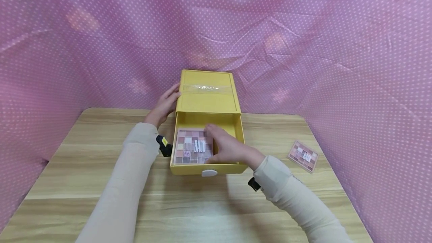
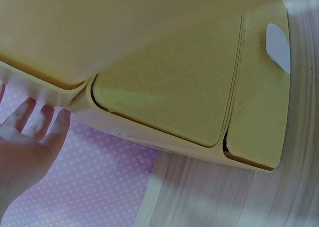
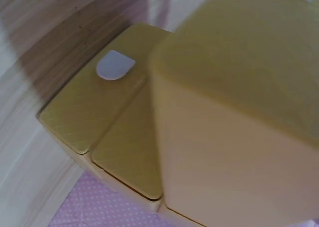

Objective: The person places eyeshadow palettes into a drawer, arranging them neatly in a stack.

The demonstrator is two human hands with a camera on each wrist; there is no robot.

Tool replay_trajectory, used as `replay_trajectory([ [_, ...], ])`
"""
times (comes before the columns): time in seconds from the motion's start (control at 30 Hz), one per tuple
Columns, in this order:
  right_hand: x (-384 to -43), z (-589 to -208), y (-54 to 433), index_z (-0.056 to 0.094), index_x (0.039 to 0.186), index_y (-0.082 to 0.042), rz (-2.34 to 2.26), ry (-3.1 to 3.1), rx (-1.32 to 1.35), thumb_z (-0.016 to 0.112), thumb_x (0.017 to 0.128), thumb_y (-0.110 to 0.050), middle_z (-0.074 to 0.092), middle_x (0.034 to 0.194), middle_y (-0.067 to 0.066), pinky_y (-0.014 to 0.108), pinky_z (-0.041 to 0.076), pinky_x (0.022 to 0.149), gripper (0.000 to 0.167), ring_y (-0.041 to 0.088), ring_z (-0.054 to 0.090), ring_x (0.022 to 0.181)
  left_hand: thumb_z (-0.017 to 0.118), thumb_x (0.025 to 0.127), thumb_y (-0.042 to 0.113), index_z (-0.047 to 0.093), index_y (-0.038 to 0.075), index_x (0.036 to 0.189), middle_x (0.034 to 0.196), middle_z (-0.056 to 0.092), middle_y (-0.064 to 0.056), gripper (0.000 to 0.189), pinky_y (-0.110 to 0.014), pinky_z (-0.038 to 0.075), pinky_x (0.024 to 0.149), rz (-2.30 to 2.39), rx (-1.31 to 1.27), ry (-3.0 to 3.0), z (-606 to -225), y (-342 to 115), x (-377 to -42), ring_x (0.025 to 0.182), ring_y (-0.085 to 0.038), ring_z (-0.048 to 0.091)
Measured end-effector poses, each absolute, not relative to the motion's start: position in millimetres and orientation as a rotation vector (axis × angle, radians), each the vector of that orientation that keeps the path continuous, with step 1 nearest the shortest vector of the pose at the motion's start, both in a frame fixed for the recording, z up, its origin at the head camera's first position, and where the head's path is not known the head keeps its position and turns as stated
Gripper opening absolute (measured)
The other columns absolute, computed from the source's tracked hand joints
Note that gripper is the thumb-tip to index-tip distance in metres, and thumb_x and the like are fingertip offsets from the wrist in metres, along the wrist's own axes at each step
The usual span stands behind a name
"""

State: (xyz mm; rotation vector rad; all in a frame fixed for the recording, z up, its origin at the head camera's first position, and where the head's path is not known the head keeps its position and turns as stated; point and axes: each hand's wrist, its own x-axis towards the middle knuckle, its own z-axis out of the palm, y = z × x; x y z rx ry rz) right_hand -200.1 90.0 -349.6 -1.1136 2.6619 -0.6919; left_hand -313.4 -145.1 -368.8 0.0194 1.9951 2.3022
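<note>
A yellow drawer box [image 1: 208, 98] stands with its top drawer [image 1: 229, 168] pulled out towards me. In the drawer's left part is a square eyeshadow palette [image 1: 194, 146] marked "BACK". My right hand [image 1: 229, 147] reaches in over the right wall and grips the palette by its right side, thumb near, fingers far. My left hand [image 1: 165, 104] rests its fingers against the box's left side; in the left wrist view the fingers [image 2: 52, 129] are straight along that side. The right wrist view shows the open drawer's outside [image 3: 234, 152], but not the hand.
A second, similar palette [image 1: 303, 156] lies on the wooden table [image 1: 84, 183] at the right. Below the open drawer are closed drawers [image 2: 169, 82], one with a white tab handle [image 2: 277, 47]. Pink dotted cloth [image 1: 135, 40] hangs behind and at both sides.
</note>
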Motion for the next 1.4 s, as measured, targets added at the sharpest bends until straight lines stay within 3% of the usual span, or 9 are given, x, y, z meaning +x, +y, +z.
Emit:
replay_trajectory([
  [0.3,-192.7,-327.9,99.0,0.015,0.137,-0.002,-0.898,2.647,-1.078,0.076,0.062,-0.035,0.017,0.140,0.010,0.033,0.016,0.102,0.103,0.019,0.017,0.126,0.044,0.090,0.019,0.030,0.019,0.136,0.138,0.027,-0.004,0.047,-0.032,0.041,0.087,2.322,0.021,1.982,-368.7,-142.9,-311.9,0.114,-0.026,0.039],
  [0.57,-196.8,-302.1,114.5,0.014,0.138,-0.009,-1.213,2.732,-0.927,0.072,0.067,-0.036,0.015,0.141,0.009,0.043,0.017,0.100,0.096,0.021,0.016,0.126,0.044,0.090,0.020,0.029,0.020,0.136,0.138,0.027,-0.005,0.048,-0.032,0.041,0.087,2.314,0.028,1.986,-368.3,-143.5,-310.9,0.114,-0.027,0.039],
  [0.87,-225.1,-299.4,154.4,0.017,0.137,-0.005,-1.587,3.082,-0.297,0.073,0.067,-0.033,0.018,0.139,0.012,0.043,0.017,0.101,0.093,0.025,0.018,0.125,0.045,0.090,0.021,0.029,0.020,0.136,0.137,0.027,-0.005,0.048,-0.031,0.042,0.087,2.309,0.027,1.994,-369.7,-144.3,-311.5,0.115,-0.025,0.039],
  [1.07,-246.9,-322.8,193.0,0.015,0.137,-0.003,-1.648,3.198,0.130,0.071,0.068,-0.036,0.016,0.138,0.016,0.038,0.015,0.102,0.095,0.028,0.015,0.125,0.045,0.090,0.021,0.029,0.020,0.136,0.137,0.027,-0.005,0.048,-0.030,0.042,0.086,2.306,0.030,1.999,-370.5,-144.1,-310.5,0.114,-0.025,0.040],
  [1.4,-257.4,-372.5,242.4,0.010,0.138,-0.007,-1.439,3.282,0.647,0.065,0.068,-0.050,0.012,0.140,0.011,0.047,0.018,0.099,0.099,0.027,0.012,0.126,0.046,0.090,0.022,0.031,0.023,0.135,0.136,0.030,-0.003,0.047,-0.028,0.044,0.084,2.302,-0.019,2.012,-368.0,-142.8,-306.4,0.112,-0.024,0.042],
])
